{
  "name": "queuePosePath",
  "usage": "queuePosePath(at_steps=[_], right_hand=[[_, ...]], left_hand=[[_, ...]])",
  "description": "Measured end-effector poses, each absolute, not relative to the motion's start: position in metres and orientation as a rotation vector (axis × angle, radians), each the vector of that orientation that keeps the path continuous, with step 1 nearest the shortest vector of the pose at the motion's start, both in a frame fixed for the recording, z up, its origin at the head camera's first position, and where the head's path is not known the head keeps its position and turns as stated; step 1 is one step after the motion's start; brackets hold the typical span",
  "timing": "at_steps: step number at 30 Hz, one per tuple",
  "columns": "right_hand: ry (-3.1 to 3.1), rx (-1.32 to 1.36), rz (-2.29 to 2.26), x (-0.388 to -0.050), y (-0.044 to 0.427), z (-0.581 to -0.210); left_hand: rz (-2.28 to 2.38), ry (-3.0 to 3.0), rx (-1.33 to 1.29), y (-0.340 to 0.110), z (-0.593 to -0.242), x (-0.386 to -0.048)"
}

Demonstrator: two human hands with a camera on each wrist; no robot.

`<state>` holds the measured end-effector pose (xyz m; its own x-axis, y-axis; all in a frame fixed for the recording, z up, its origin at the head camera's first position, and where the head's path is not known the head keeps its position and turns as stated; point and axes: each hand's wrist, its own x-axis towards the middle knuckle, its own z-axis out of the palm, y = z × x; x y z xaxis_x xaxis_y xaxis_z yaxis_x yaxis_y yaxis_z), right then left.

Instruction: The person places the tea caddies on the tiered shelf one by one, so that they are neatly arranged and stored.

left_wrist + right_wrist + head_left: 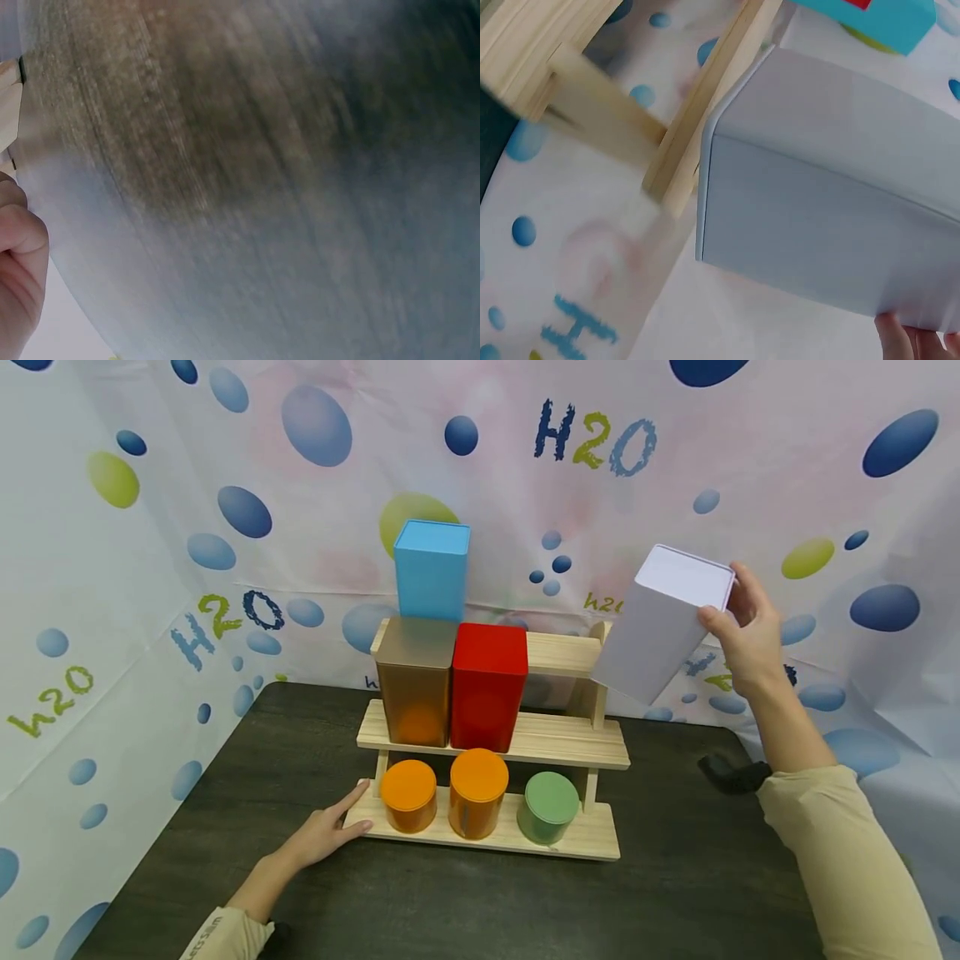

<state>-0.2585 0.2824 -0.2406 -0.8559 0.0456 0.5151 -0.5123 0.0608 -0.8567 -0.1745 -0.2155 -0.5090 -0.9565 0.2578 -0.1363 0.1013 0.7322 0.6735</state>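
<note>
A pale lavender rectangular tin [660, 618] tilts in the air above the right end of a three-tier wooden shelf [577, 742]. Near its lidded top, my right hand [742, 631] grips it between thumb and fingers. The tin's lower end [727, 187] is close to the top tier in the right wrist view. At the left end of the bottom tier, my left hand [318, 835] holds the board with thumb in front and index finger behind. A blue tin [432, 572] stands on the top tier. Below it are a brown tin [415, 685] and a red tin [489, 689].
Two orange round canisters, the left one [408, 797] and the middle one [478, 793], share the bottom tier with a green canister [548, 808]. The shelf stands on a dark wooden table [420, 902]. A patterned cloth [510, 410] hangs behind and at the sides.
</note>
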Motion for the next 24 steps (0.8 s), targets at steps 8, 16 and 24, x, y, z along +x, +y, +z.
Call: queuePosePath(at_steps=[8,16,24], right_hand=[[-2.098,0.526,1.784,-0.272,0.251,-0.246],[-2.096,0.583,1.845,-0.286,0.231,-0.257],[-2.018,0.531,1.898,-0.294,0.218,-0.257]], left_hand=[[1.057,2.706,0.281,-0.215,-0.510,-0.174],[1.050,2.714,0.291,-0.215,-0.510,-0.175],[1.062,2.711,0.291,-0.216,-0.511,-0.175]])
